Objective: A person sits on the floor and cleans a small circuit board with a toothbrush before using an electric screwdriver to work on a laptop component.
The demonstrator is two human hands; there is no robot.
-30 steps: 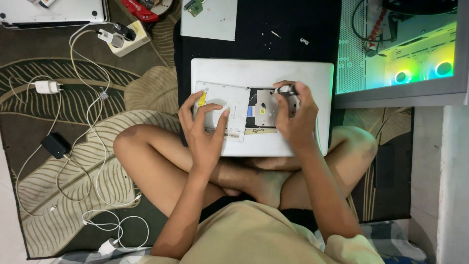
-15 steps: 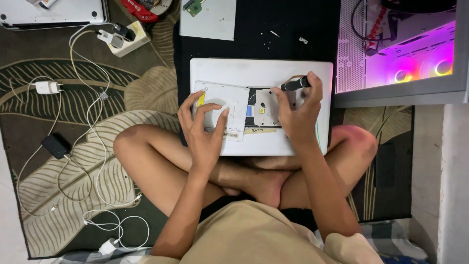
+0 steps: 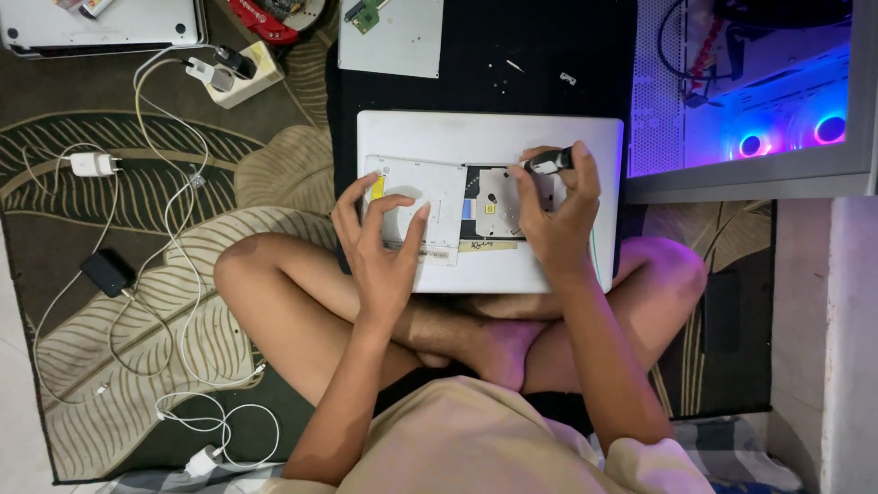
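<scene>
Laptop (image 3: 485, 137) lies upside down on my legs, its cover plate already loose under my spread left hand (image 3: 384, 233), while my right hand (image 3: 558, 215) grips a screwdriver (image 3: 549, 163) over the opened bay.

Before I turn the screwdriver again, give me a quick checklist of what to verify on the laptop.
1. Left hand steadying the white panel: ok, fingers spread on it.
2. Right hand gripping the screwdriver: ok, held at the fingertips.
3. Tip seated in a screw: cannot tell, hidden by the fingers.
4. Laptop resting steady: ok, it lies across the crossed legs.
5. Loose screws kept clear: ok, on the black mat beyond the laptop.
</scene>
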